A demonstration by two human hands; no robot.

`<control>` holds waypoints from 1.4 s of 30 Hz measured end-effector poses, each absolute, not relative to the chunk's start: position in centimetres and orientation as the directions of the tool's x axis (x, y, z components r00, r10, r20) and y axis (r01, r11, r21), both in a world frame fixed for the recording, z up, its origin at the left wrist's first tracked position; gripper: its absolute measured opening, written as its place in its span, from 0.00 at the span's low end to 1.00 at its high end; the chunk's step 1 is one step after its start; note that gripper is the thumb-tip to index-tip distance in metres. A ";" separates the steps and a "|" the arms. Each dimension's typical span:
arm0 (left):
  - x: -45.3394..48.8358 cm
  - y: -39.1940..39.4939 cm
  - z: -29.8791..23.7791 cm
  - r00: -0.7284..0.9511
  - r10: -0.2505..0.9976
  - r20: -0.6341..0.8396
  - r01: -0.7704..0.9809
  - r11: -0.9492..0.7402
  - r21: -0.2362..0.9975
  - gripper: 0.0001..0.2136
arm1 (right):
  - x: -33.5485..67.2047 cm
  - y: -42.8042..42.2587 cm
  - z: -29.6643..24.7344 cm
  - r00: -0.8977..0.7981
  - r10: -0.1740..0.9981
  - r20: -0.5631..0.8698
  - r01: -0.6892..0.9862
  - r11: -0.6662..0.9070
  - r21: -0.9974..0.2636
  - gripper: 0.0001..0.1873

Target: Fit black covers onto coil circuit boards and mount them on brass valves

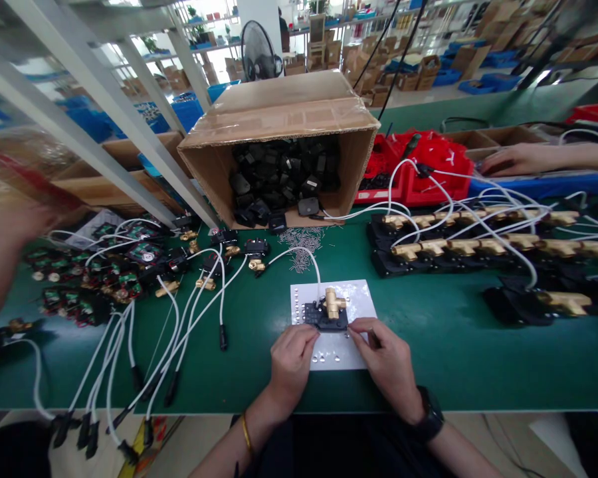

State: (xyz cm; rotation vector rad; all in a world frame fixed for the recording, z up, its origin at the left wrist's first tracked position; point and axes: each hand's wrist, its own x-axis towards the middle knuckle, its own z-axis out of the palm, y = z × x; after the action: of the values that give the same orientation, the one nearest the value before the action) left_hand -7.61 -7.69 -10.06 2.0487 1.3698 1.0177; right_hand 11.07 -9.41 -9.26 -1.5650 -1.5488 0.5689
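On a white sheet (pixel 359 293) dotted with small shiny round pieces lies a black plastic housing (pixel 323 317). A brass tee fitting (pixel 333 303) sits on top of it, and a white cable rises from its far side. My left hand (pixel 290 362) is closed, thumb and fingers pressed together at the housing's near left corner. At the near right corner, my right hand (pixel 387 364) pinches with thumb and forefinger; whatever is between those fingertips is too small to make out. A dark watch (pixel 430 415) is on my right wrist.
A cardboard box (pixel 279 109) of black housings stands behind a pile of small screws (pixel 301 247). Rows of brass-fitted units (pixel 463 249) lie right; opened units (pixel 129 259) with trailing cables lie left. Co-workers' hands (pixel 523 158) show at both sides. Red bins (pixel 428 169) stand behind.
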 end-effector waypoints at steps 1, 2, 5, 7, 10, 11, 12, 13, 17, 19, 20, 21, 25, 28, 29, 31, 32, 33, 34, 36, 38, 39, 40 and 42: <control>-7.6 -7.6 -10.1 0.229 0.920 0.318 0.573 -0.391 0.720 0.06 | 11.1 -9.4 -9.4 0.107 0.961 0.255 0.592 0.145 -0.793 0.06; -7.5 -7.5 -10.1 0.232 0.920 0.316 0.573 -0.392 0.720 0.06 | 11.1 -9.4 -9.5 0.082 0.957 0.277 0.604 0.173 -0.778 0.06; -7.4 -7.4 -10.1 0.214 0.920 0.329 0.572 -0.391 0.722 0.06 | 11.3 -9.3 -9.7 -0.001 0.942 0.336 0.645 0.257 -0.720 0.08; -7.2 -7.2 -10.0 0.185 0.923 0.338 0.581 -0.380 0.720 0.05 | 11.4 -9.3 -9.7 -0.067 0.933 0.354 0.666 0.306 -0.680 0.10; -7.0 -6.7 -10.0 0.152 0.937 0.315 0.615 -0.339 0.712 0.03 | 11.7 -9.6 -9.8 -0.139 0.928 0.347 0.691 0.342 -0.637 0.14; -7.0 -6.5 -10.0 0.147 0.943 0.299 0.627 -0.322 0.710 0.03 | 11.9 -9.8 -9.9 -0.155 0.927 0.341 0.695 0.348 -0.629 0.14; -6.9 -6.3 -10.0 0.141 0.950 0.278 0.637 -0.302 0.709 0.03 | 12.0 -10.0 -10.0 -0.166 0.927 0.337 0.698 0.352 -0.624 0.15; -6.8 -6.1 -10.1 0.136 0.957 0.255 0.647 -0.281 0.709 0.03 | 12.2 -10.1 -10.0 -0.169 0.927 0.335 0.701 0.352 -0.621 0.15; -6.8 -5.8 -9.8 0.136 0.978 0.159 0.673 -0.209 0.710 0.08 | 12.6 -9.6 -9.4 -0.113 0.947 0.300 0.728 0.285 -0.624 0.20; -7.1 -5.5 -9.1 0.050 0.985 0.166 0.667 -0.157 0.728 0.11 | 12.5 -8.5 -8.6 -0.109 0.969 0.223 0.754 0.227 -0.616 0.33; -7.2 -5.2 -8.6 -0.015 0.985 0.174 0.640 -0.124 0.758 0.11 | 12.4 -8.0 -8.2 -0.130 0.977 0.170 0.771 0.208 -0.602 0.38; -7.5 -4.6 -7.9 -0.077 0.984 0.163 0.586 -0.087 0.805 0.10 | 12.2 -7.4 -7.7 -0.160 0.981 0.114 0.791 0.196 -0.580 0.42; -7.6 -0.1 -4.5 -0.004 0.972 -0.237 0.082 0.236 0.968 0.18 | 11.4 -5.8 -6.4 -0.248 0.967 -0.049 0.838 0.189 -0.512 0.37; -6.1 3.2 -2.1 0.360 0.808 -0.466 -0.205 0.556 0.805 0.17 | 11.0 -5.6 -6.3 -0.248 0.966 -0.069 0.844 0.180 -0.506 0.33; -5.2 3.6 -1.4 0.388 0.800 -0.458 -0.245 0.569 0.785 0.17 | 10.9 -5.8 -6.3 -0.245 0.968 -0.062 0.841 0.180 -0.510 0.33; -3.3 3.3 -0.1 0.276 0.891 -0.361 -0.283 0.435 0.855 0.17 | 11.0 -6.4 -6.1 -0.225 0.974 -0.029 0.822 0.174 -0.542 0.32; -2.3 2.7 0.7 0.199 0.940 -0.276 -0.252 0.321 0.913 0.18 | 11.2 -6.8 -6.0 -0.199 0.980 0.000 0.804 0.163 -0.572 0.32; -1.3 1.9 1.4 0.153 0.972 -0.176 -0.190 0.204 0.960 0.19 | 11.5 -7.3 -5.8 -0.162 0.986 0.033 0.782 0.148 -0.606 0.32; -0.2 1.1 2.3 0.165 0.983 -0.084 -0.110 0.103 0.989 0.20 | 11.9 -7.9 -5.5 -0.111 0.991 0.068 0.759 0.129 -0.638 0.32; 2.1 -0.2 4.1 0.293 0.956 0.033 0.039 -0.046 0.998 0.19 | 13.2 -8.9 -5.1 0.020 0.992 0.125 0.727 0.071 -0.683 0.31; 4.5 -0.8 5.8 0.441 0.893 0.089 0.101 -0.148 0.984 0.18 | 15.0 -9.7 -4.9 0.163 0.973 0.164 0.722 -0.004 -0.692 0.29; 5.5 -0.9 6.4 0.497 0.862 0.101 0.110 -0.178 0.978 0.18 | 16.0 -10.0 -4.9 0.225 0.958 0.178 0.728 -0.044 -0.684 0.27; 6.4 -1.0 6.9 0.531 0.841 0.102 0.113 -0.190 0.975 0.18 | 17.2 -10.3 -5.2 0.280 0.941 0.190 0.738 -0.085 -0.669 0.26; 7.3 -1.6 7.2 0.545 0.833 0.099 0.114 -0.190 0.975 0.18 | 19.8 -10.7 -5.9 0.390 0.894 0.220 0.764 -0.181 -0.619 0.24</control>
State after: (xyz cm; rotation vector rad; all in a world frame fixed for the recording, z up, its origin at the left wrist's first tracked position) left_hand 7.29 -1.62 7.20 1.6548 0.8100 0.7951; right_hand 19.79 -10.67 -5.93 -1.9868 -1.4171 0.2518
